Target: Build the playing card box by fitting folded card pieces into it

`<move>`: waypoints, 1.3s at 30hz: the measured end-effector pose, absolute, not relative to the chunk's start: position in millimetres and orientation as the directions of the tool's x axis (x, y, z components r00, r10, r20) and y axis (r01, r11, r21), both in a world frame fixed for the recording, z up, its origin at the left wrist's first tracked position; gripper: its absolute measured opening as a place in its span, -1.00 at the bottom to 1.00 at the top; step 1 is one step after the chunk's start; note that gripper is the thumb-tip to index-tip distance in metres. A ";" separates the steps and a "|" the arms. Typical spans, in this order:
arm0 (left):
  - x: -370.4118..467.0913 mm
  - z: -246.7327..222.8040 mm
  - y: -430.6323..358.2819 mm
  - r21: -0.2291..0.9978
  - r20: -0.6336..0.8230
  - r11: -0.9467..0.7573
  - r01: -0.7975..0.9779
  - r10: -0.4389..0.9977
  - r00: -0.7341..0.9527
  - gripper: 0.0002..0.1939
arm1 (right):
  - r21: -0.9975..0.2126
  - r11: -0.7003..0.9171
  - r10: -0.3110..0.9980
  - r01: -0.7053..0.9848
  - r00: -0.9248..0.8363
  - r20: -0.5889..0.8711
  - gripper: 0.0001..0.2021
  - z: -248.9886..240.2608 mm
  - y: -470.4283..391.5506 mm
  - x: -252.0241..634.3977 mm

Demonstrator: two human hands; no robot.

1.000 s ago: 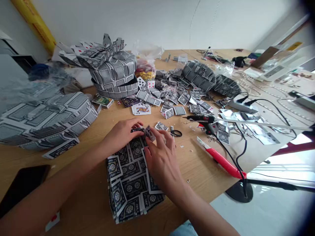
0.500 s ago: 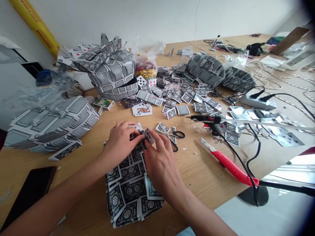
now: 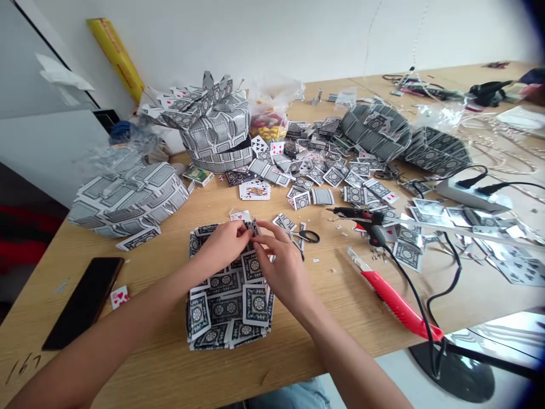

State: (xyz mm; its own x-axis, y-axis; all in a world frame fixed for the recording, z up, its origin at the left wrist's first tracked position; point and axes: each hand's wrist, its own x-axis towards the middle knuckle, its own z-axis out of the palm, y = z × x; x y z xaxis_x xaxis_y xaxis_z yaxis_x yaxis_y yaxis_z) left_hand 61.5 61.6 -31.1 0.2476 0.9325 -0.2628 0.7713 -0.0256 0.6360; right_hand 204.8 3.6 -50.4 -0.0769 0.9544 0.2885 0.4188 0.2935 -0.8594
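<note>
A box made of dark-backed playing cards stands in front of me on the wooden table. At its far right rim, a small playing card is upright between my hands. My left hand reaches across the box, its thumb and fingers closed on the near side of that card. From the right, my right hand pinches the same card, fingertips close to the left ones. My fingers partly hide the card and the rim. Scissors with black handles lie just right of the box.
A hot glue gun and a red utility knife lie to the right, with cables nearby. Loose cards are scattered behind. Larger card-covered forms stand at the back left. A phone lies at left.
My view has shifted left and tilted, showing more of the table's front edge. The box appears more upright and its interior shows more. Both hands stay at the far rim, the card now turned edge-on.
</note>
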 end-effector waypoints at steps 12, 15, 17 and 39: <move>64.1 -29.1 57.2 0.605 -0.236 -0.080 0.792 0.932 0.274 -0.82 | -0.992 -0.112 0.994 0.057 -0.009 -0.112 -0.52 -58.0 29.1 216.1; 66.0 -24.6 57.4 0.592 -0.256 -0.078 0.802 0.926 0.278 -0.82 | -0.994 -0.081 0.993 0.077 -0.078 -0.087 -0.66 -57.3 29.5 215.2; 67.5 -22.6 57.7 0.582 -0.255 -0.079 0.809 0.927 0.275 -0.81 | -0.994 -0.063 0.993 0.086 -0.099 -0.071 -0.69 -56.2 28.5 215.0; 62.3 -24.4 65.6 0.556 -0.268 -0.090 0.826 0.922 0.281 -0.75 | -0.997 -0.055 0.986 0.061 -0.152 -0.064 -0.67 -56.2 24.8 217.7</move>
